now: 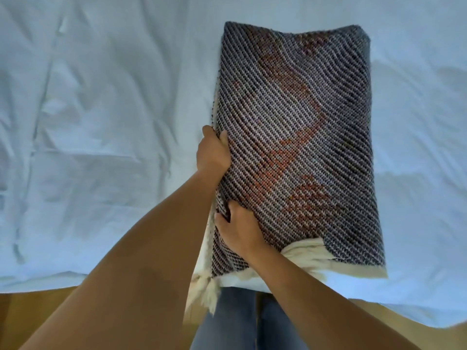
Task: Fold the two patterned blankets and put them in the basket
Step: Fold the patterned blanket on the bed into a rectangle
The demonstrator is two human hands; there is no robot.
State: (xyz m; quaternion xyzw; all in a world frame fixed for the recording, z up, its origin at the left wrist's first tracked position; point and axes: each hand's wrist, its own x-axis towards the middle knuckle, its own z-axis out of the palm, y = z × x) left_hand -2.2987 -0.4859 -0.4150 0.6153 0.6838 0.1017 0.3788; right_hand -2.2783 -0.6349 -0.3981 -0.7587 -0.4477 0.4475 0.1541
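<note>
My left grip (213, 150) held the long edge of the one folded patterned blanket (303, 127) in view. Its fingers were curled round that edge, with the thumb lying on the woven top. My right grip (238, 228) was clamped on the same edge, nearer to me than the left one. Its fingertips dug into the fold and its palm lay over the top surface. Both grips were closed on cloth, neither wide.

Almost all of the blanket lay to the right of the two grips and stretched away beyond the left one as a thick rectangle. It had dark and pale diagonal ribs with rust-red shapes running through the middle. It rested flat on the bed sheet (101, 122), which was pale and creased. The sheet spread wide to the left of my grips and also past the blanket's far side.

I counted two bunches of cream fringe. One corner tassel (202, 294) hung over the bed's near edge, just below and to the left of my right grip. The other bunch (307, 251) was tucked against my right wrist on its right side. Under my forearms were my jeans (240, 319) and a wooden floor (38, 306).
</note>
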